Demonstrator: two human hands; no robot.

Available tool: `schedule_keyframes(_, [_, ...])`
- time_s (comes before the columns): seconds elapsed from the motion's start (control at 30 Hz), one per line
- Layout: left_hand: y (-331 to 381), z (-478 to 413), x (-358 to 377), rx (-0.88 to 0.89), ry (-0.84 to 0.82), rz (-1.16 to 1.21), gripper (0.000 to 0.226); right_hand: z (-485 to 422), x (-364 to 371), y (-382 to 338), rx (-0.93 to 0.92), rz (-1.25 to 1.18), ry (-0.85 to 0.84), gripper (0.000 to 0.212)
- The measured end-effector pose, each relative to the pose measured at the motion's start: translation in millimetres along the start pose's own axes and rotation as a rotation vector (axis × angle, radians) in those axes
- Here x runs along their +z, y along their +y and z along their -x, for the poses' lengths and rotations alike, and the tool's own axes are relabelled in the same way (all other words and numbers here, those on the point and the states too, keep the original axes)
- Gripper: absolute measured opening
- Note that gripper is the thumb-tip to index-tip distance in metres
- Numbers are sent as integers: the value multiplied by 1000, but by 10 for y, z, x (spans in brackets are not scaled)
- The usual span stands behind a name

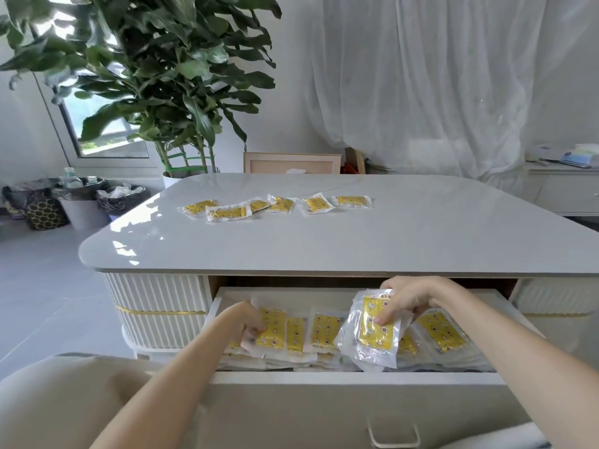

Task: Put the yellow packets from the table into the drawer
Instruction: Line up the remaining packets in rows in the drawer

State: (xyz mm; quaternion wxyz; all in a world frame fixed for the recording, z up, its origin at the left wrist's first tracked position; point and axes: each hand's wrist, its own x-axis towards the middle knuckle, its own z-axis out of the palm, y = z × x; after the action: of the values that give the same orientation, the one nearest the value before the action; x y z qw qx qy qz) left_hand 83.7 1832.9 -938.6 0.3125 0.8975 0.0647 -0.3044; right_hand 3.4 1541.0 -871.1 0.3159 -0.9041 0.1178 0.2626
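no legible text anywhere, yellow packets printed with small cartoon figures only, any lettering on them too blurred to read, no brand, number or sign readable on drawer or table

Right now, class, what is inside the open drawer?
The drawer holds many yellow packets in overlapping layers. The left hand grips one; the right hand holds another tilted above them. The drawer's floor and any lower packets are covered.

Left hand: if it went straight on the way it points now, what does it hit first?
The left hand points right and away, gripping the leftmost packet; next is probably the neighbouring packet. Depth unclear.
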Motion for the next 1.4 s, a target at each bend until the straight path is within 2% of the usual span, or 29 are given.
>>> schedule_keyframes(0.1, [44, 11, 98, 91, 226, -242, 60, -68, 43, 20, -4, -69, 8, 47])
schedule_keyframes(0.17, [93, 124, 181, 202, 444, -514, 66, -111, 72, 26, -20, -116, 13, 49])
schedule_keyframes(0.23, [144, 206, 199, 314, 579, -747, 59, -121, 98, 21, -40, -173, 9, 50])
schedule_keyframes(0.27, [172, 194, 198, 374, 566, -766, 51, -111, 107, 10, -54, -201, 2, 49])
schedule_keyframes(0.3, [212, 211, 192, 443, 471, -658, 38, -98, 114, -1, -68, -230, -6, 47])
schedule_keyframes(0.33, [254, 229, 196, 492, 293, -459, 24, -86, 121, -12, -81, -259, -10, 46])
schedule_keyframes(0.37, [300, 261, 219, 493, 60, -239, 25, -75, 128, -26, -92, -288, -14, 45])
schedule_keyframes(0.4, [349, 310, 252, 462, -175, -72, 38, -69, 134, -38, -103, -322, -24, 41])
schedule_keyframes(0.43, [383, 351, 295, 427, -341, 9, 52, -73, 136, -51, -112, -362, -36, 36])
schedule_keyframes(0.5, [431, 384, 396, 429, -480, 56, 61, -76, 138, -69, -127, -444, -58, 26])
schedule_keyframes(0.6, [425, 321, 419, 478, -543, 182, 51, -65, 148, -97, -129, -493, -53, 17])
schedule_keyframes(0.67, [406, 280, 389, 472, -594, 259, 48, -52, 165, -104, -122, -493, -37, 25])
schedule_keyframes(0.73, [396, 265, 386, 457, -579, 274, 51, -54, 185, -113, -106, -488, -4, 36])
schedule_keyframes(0.8, [391, 269, 407, 436, -554, 274, 57, -67, 208, -119, -76, -517, 55, 38])
schedule_keyframes(0.87, [392, 292, 439, 422, -539, 271, 54, -73, 232, -123, -31, -559, 132, 33])
schedule_keyframes(0.93, [386, 289, 478, 413, -520, 298, 40, -74, 237, -113, 17, -566, 193, 26])
schedule_keyframes(1.0, [381, 299, 499, 396, -500, 337, 44, -78, 224, -85, 56, -549, 221, 25])
schedule_keyframes(1.07, [379, 305, 489, 372, -485, 347, 46, -74, 198, -48, 95, -534, 233, 25])
schedule_keyframes(1.17, [374, 318, 430, 337, -482, 371, 30, -34, 168, 2, 141, -551, 205, 14])
schedule_keyframes(1.27, [387, 305, 373, 315, -486, 424, 24, -1, 156, 35, 164, -614, 177, 5])
schedule_keyframes(1.4, [415, 238, 333, 284, -477, 473, 20, -14, 132, 90, 181, -641, 234, 5])
